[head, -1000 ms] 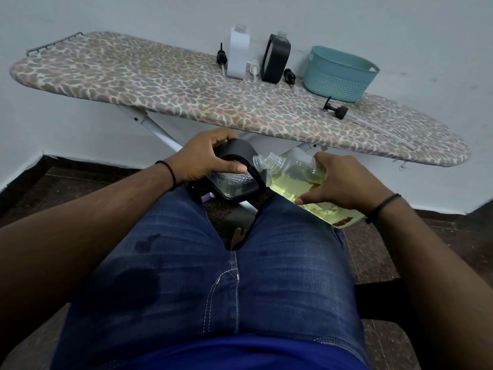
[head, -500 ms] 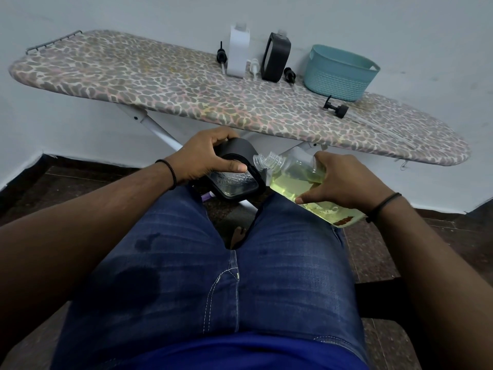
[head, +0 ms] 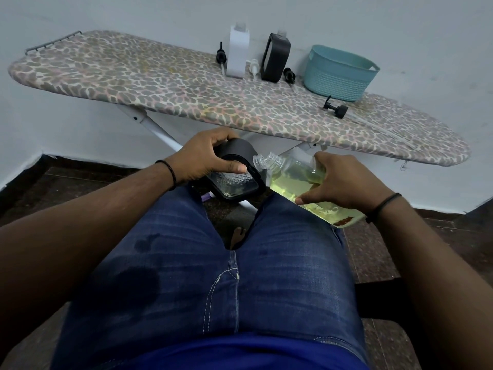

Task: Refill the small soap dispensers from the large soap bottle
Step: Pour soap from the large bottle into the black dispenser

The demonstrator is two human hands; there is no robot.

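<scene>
Little changed over last second: left hand [head: 202, 158] still wrapped round black dispenser [head: 236, 173], right hand [head: 338, 180] still clamped on large soap bottle [head: 301, 180], tilted, open mouth at dispenser top. No stream discernible; pour likely just starting. Behind on ironing board [head: 160, 84]: white dispenser [head: 238, 53], second black dispenser [head: 274, 58], loose pumps, teal basket [head: 338, 73]. Nothing blocking.

Large soap bottle [head: 298, 180]: right hand [head: 344, 182] covers its far side, base partly behind the wrist. Black dispenser [head: 237, 172] opening not visible; left hand [head: 208, 158] hides its top left. Can't tell if soap is flowing between the necks. Both forearms cut off at frame edges.
</scene>
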